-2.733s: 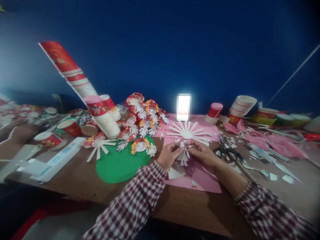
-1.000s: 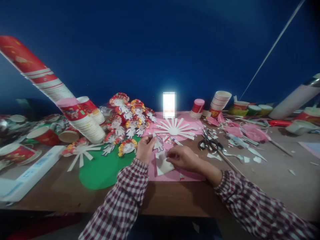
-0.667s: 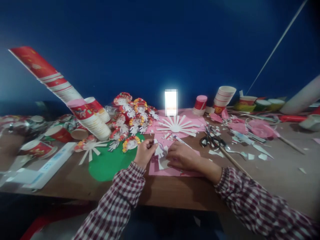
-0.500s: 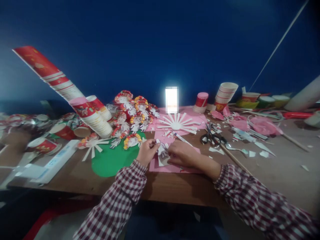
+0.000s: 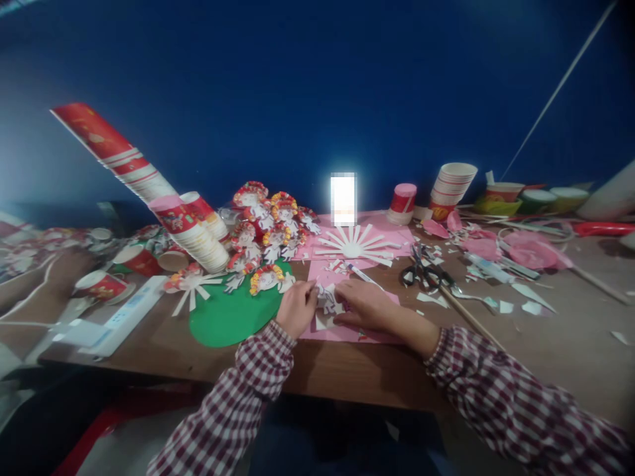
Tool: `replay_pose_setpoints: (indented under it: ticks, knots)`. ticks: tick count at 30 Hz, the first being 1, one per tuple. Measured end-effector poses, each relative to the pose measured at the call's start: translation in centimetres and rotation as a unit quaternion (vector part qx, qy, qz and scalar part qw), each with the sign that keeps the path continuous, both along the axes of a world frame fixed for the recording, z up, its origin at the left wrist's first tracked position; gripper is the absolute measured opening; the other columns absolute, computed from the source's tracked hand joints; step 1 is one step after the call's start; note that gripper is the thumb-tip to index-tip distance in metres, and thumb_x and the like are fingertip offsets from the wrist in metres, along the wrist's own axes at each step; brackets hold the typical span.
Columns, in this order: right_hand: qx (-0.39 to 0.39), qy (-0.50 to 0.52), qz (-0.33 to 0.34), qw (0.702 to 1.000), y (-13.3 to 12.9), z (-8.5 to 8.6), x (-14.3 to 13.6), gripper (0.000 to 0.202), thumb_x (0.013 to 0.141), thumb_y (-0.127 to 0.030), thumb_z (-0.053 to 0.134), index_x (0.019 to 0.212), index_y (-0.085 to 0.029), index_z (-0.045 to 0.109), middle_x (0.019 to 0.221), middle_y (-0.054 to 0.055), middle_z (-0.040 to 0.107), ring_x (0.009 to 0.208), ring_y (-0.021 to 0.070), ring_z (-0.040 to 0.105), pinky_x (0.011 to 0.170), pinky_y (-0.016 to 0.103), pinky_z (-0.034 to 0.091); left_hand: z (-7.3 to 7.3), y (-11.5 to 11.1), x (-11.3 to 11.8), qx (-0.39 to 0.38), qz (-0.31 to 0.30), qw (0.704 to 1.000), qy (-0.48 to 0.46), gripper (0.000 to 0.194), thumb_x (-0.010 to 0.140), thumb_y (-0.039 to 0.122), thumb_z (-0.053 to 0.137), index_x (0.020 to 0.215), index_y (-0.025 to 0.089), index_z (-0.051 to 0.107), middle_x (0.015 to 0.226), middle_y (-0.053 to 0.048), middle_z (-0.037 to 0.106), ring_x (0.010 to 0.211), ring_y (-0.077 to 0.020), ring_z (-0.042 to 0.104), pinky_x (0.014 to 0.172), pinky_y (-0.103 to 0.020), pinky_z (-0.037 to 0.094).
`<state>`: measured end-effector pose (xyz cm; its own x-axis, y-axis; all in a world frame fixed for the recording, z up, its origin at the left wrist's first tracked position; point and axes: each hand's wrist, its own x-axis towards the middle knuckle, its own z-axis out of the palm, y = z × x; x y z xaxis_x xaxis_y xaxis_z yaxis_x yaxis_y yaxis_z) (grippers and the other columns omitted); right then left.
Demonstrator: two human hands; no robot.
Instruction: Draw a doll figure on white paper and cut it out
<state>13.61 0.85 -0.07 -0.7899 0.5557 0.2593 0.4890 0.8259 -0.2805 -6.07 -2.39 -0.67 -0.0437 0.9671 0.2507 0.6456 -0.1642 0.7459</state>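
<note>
A small white paper cutout with dark outlines (image 5: 327, 297) lies between my hands, over pink paper (image 5: 381, 328). My left hand (image 5: 296, 305) is closed at the cutout's left edge, its fingertips pinched on it. From the right, my right hand (image 5: 364, 305) grips the cutout's other side with curled fingers, which are partly hidden. Just behind, a white fan of paper strips (image 5: 352, 248) rests on the pink sheet, with a pen (image 5: 364, 274) in front of it. Left of my hands is a green sheet (image 5: 228, 317) with decorated paper figures (image 5: 266, 279) at its back edge.
Leaning stacks of red and white paper cups (image 5: 143, 172) stand at the left. Black scissors (image 5: 421, 272), a wooden stick (image 5: 471, 317), paper scraps and pink pieces (image 5: 533, 250) lie to the right. Another person's hand (image 5: 69, 271) shows at the far left.
The view has turned slightly left. My left hand has rolled inward, with its fingertips now less visible. The other person's arm at the far left shows more.
</note>
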Motion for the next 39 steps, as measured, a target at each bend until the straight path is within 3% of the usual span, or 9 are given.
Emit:
replay_pose_setpoints:
  ticks: [4, 7, 10, 17, 22, 31, 39]
  knots:
    - [0.003, -0.001, 0.000, 1.000, 0.1, -0.1, 0.0, 0.030, 0.075, -0.039, 0.072, 0.086, -0.018, 0.054, 0.085, 0.004, 0.062, 0.078, 0.0188, 0.054, 0.068, 0.028, 0.037, -0.3, -1.2, 0.4, 0.029, -0.012, 0.993, 0.117, 0.037, 0.082, 0.021, 0.053, 0.118, 0.013, 0.058, 0.104, -0.014, 0.063, 0.095, -0.0251, 0.058, 0.088, -0.039, 0.043]
    - [0.000, -0.001, -0.002, 1.000, 0.1, 0.0, -0.1, 0.031, 0.075, -0.041, 0.072, 0.085, -0.018, 0.054, 0.085, 0.004, 0.062, 0.078, 0.0188, 0.054, 0.068, 0.028, 0.036, 0.1, -2.8, 1.0, 0.065, -0.020, 0.972, 0.226, 0.030, 0.086, 0.020, 0.050, 0.114, 0.015, 0.058, 0.113, -0.012, 0.060, 0.107, -0.0260, 0.053, 0.095, -0.042, 0.042]
    - [-0.006, -0.007, -0.005, 1.000, 0.0, 0.0, -0.3, 0.032, 0.076, -0.043, 0.070, 0.084, -0.017, 0.054, 0.085, 0.004, 0.062, 0.078, 0.0190, 0.054, 0.067, 0.028, 0.036, 0.5, -4.5, 1.7, 0.069, -0.024, 0.960, 0.271, 0.026, 0.088, 0.020, 0.049, 0.112, 0.017, 0.059, 0.113, -0.009, 0.061, 0.107, -0.0242, 0.053, 0.094, -0.042, 0.044]
    - [-0.002, -0.005, -0.014, 1.000, 0.2, -0.7, -0.3, 0.033, 0.079, -0.049, 0.065, 0.085, -0.019, 0.054, 0.084, 0.003, 0.062, 0.079, 0.0191, 0.054, 0.067, 0.028, 0.036, 0.1, -6.5, 2.3, 0.070, -0.044, 0.956, 0.281, 0.022, 0.088, 0.019, 0.050, 0.108, 0.018, 0.060, 0.114, -0.007, 0.064, 0.109, -0.0224, 0.054, 0.096, -0.042, 0.044]
    - [-0.010, 0.004, -0.017, 1.000, 0.0, -0.7, -0.2, 0.034, 0.080, -0.051, 0.063, 0.086, -0.018, 0.055, 0.085, 0.004, 0.062, 0.078, 0.0184, 0.054, 0.066, 0.027, 0.035, 0.0, -6.5, 2.6, 0.080, -0.040, 0.953, 0.288, 0.018, 0.088, 0.020, 0.051, 0.102, 0.018, 0.063, 0.111, -0.007, 0.065, 0.110, -0.0242, 0.052, 0.096, -0.045, 0.042]
    - [-0.016, -0.015, -0.037, 0.999, -0.3, 0.0, -0.4, 0.026, 0.081, -0.040, 0.064, 0.089, -0.017, 0.056, 0.087, 0.006, 0.063, 0.082, 0.0209, 0.055, 0.070, 0.029, 0.037, -0.2, -6.7, 3.0, 0.079, -0.058, 0.955, 0.281, 0.018, 0.088, 0.021, 0.051, 0.103, 0.019, 0.063, 0.108, -0.006, 0.066, 0.111, -0.0236, 0.053, 0.101, -0.046, 0.038]
    - [-0.027, -0.001, 0.003, 1.000, 0.1, 0.1, -0.1, 0.029, 0.082, -0.044, 0.062, 0.089, -0.016, 0.058, 0.089, 0.008, 0.064, 0.082, 0.0205, 0.056, 0.072, 0.030, 0.040, -0.4, -6.9, 2.8, 0.067, -0.065, 0.957, 0.274, 0.022, 0.088, 0.019, 0.050, 0.107, 0.020, 0.061, 0.112, -0.005, 0.065, 0.113, -0.0224, 0.052, 0.104, -0.046, 0.034]
